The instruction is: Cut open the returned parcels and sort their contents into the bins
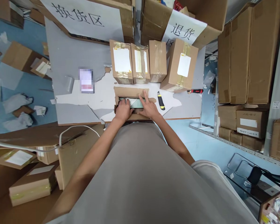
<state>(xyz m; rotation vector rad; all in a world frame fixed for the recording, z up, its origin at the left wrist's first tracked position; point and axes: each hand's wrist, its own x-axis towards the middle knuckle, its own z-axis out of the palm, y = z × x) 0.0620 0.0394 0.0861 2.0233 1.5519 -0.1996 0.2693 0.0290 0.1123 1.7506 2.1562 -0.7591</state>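
Observation:
An open cardboard box (132,91) lies at the table's near edge with its flaps folded out. Inside it is a pale green package (137,103) with a whitish part on top; what it is I cannot tell. My left hand (123,109) is at the box's left end, fingers curled together down into it, fingertips hidden. Over the right end, my right hand (149,107) has its fingers spread, touching the far flap and the package. A black and yellow utility knife (161,101) lies just right of the box.
Several sealed cartons (122,60) stand behind the box. Two large labelled boxes (154,25) are at the back. A red-handled cutter (196,91) lies near the table's right edge, a blurred phone-like rectangle (86,80) on the left. Shelves of cartons (239,59) rise at right.

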